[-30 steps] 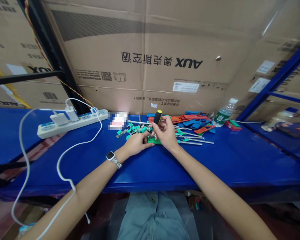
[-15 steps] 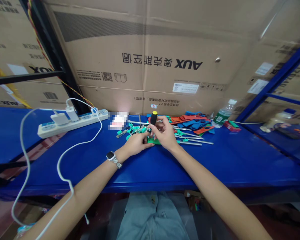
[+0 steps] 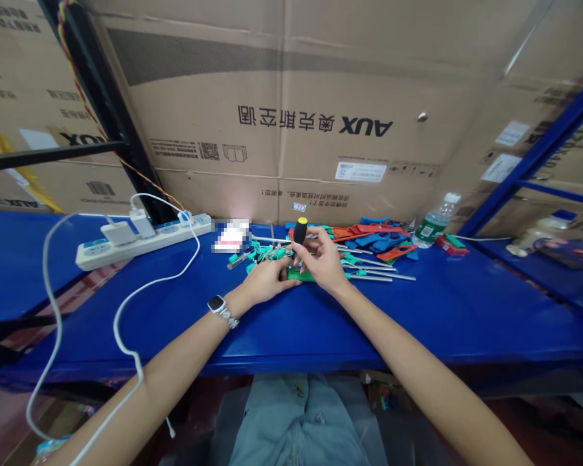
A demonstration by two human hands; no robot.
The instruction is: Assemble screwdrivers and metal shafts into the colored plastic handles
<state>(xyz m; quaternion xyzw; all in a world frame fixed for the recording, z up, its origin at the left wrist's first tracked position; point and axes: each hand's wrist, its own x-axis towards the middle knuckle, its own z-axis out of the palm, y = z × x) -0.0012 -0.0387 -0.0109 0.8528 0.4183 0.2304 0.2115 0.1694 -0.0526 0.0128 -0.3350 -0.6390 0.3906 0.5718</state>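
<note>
My right hand (image 3: 322, 257) is closed around a screwdriver (image 3: 300, 230) with a black handle and yellow end cap. The screwdriver stands nearly upright, its lower part hidden by my fingers. My left hand (image 3: 268, 279) is pressed down beside it, thumb and fingers gripping a green plastic piece (image 3: 300, 276) low on the table. Where the screwdriver's tip meets that piece is hidden. Around both hands lie several metal rods (image 3: 376, 278) with teal fittings (image 3: 240, 257) and thin wires. Behind my right hand is a heap of blue and red-orange plastic pieces (image 3: 372, 232).
A white power strip (image 3: 146, 242) with chargers lies at the left, its white cable (image 3: 122, 317) crossing the blue table (image 3: 408, 330) and my left forearm. A water bottle (image 3: 434, 223) and a small red box (image 3: 451, 245) stand at the right. A large cardboard box (image 3: 315, 77) rises behind.
The view has shifted very slightly. Both hands keep the same place and grip, with the screwdriver still upright.
</note>
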